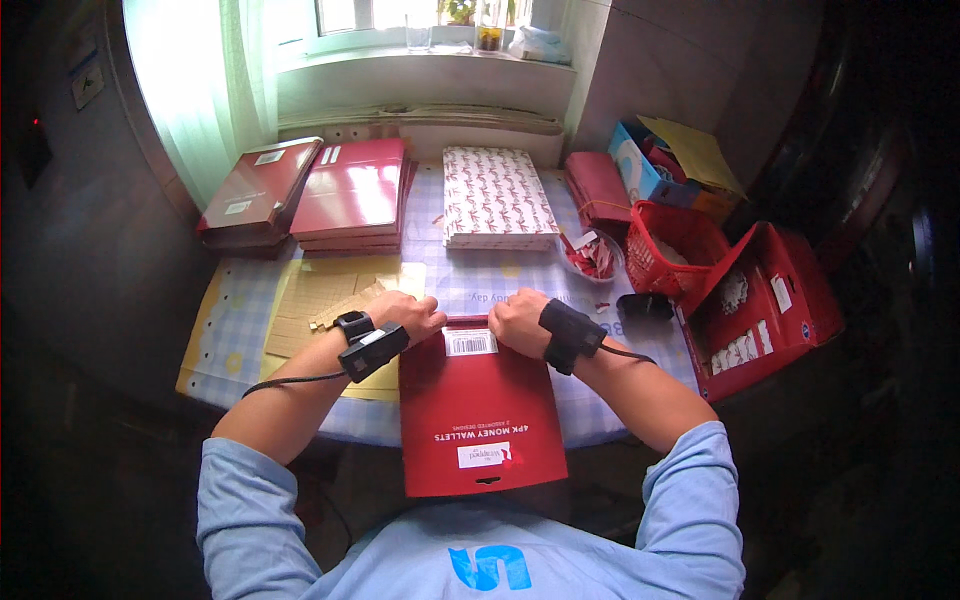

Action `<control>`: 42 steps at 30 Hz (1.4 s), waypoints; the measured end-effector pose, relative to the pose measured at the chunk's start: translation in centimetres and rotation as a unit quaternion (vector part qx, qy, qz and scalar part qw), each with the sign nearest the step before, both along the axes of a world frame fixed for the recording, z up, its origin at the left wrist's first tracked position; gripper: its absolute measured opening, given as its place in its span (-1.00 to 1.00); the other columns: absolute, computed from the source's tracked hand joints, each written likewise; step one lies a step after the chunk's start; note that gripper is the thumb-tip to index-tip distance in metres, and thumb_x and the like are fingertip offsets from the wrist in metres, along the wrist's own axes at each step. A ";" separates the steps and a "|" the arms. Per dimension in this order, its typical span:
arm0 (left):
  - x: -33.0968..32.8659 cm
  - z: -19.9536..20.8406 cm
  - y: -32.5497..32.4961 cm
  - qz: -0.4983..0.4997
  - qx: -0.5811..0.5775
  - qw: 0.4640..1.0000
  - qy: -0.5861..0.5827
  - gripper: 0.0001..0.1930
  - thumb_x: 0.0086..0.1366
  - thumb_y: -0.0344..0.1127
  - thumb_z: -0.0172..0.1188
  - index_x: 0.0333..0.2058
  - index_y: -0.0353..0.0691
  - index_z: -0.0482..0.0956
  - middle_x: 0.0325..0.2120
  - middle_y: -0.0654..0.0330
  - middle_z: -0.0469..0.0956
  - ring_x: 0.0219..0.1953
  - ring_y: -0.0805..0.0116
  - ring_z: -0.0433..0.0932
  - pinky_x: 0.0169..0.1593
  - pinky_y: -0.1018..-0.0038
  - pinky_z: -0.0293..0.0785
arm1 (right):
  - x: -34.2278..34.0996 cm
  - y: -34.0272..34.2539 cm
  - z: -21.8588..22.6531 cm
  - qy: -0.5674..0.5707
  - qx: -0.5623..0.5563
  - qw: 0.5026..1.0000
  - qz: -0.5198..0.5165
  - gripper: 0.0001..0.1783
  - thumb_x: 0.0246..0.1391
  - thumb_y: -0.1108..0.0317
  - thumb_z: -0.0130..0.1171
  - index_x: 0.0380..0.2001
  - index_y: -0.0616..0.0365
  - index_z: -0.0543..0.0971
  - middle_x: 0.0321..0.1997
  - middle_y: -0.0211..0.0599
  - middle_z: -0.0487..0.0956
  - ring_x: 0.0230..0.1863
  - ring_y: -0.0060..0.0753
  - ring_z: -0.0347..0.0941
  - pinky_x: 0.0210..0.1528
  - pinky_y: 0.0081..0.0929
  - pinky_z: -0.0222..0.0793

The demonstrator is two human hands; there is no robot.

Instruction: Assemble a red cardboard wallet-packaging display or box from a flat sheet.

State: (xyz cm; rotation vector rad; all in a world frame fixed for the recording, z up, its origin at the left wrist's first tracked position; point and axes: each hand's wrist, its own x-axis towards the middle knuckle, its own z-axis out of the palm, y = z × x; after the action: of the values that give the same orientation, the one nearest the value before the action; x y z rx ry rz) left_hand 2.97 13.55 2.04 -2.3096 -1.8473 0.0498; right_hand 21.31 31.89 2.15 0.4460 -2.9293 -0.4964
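Observation:
A flat red card packet (482, 392) lies lengthwise before me, partly on the table and reaching past its front edge toward my body. It bears a white barcode label at the far end, and a smaller white label and a hang slot at the near end. At its far left corner my left hand (408, 314) is closed, fingers curled on the edge. My right hand (521, 321) grips the far right corner in the same way. My fingertips are partly hidden. Both wrists wear black straps with small devices and cables.
Red packets stand in two stacks (255, 190) (350, 190) at the back left. A patterned white stack (495, 195) is at the back centre. Rightward are a clear tub (590, 257), a red basket (690, 240), a blue box (640, 170) and an open red box (765, 310). Yellowish sheets (300, 300) lie left.

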 end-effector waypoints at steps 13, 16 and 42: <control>0.0 0.3 -0.8 -0.038 0.113 0.993 0.027 -0.90 0.14 -0.34 0.15 -0.41 -0.19 0.43 -0.55 0.20 0.41 -0.58 0.27 0.55 -0.47 0.35 0.49 | 1.6 4.5 0.7 -0.065 -0.521 0.784 -0.331 -0.48 0.08 -0.07 0.18 -0.51 0.28 0.63 -0.59 -0.22 0.58 -0.51 -0.40 0.53 -0.38 -0.41 0.44; 0.4 1.1 -1.5 -0.022 0.155 0.987 0.029 -0.91 0.15 -0.35 0.15 -0.37 -0.15 0.46 -0.56 0.26 0.38 -0.58 0.34 0.53 -0.41 0.41 0.45 | 2.2 5.1 0.6 -0.099 -0.594 0.722 -0.341 -0.49 0.10 -0.07 0.20 -0.42 0.28 0.63 -0.59 -0.31 0.57 -0.58 -0.51 0.49 -0.49 -0.50 0.40; 7.3 5.1 0.1 0.182 0.021 0.932 -0.312 -0.80 0.08 -0.22 0.35 -0.47 -0.21 0.60 -0.41 0.08 0.50 -0.29 0.07 0.52 -0.20 0.29 0.45 | 4.1 2.9 1.8 -0.245 -0.802 0.477 -0.263 -0.74 0.17 0.14 0.22 -0.36 0.13 0.61 -0.63 -0.54 0.50 -0.67 -0.73 0.39 -0.62 -0.76 0.21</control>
State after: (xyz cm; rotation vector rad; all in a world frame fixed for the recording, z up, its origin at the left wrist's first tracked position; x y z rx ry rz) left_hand 10.23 13.68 7.17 -2.0591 -2.5119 -0.7456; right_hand 25.45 34.74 3.92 -0.6869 -2.2375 2.4692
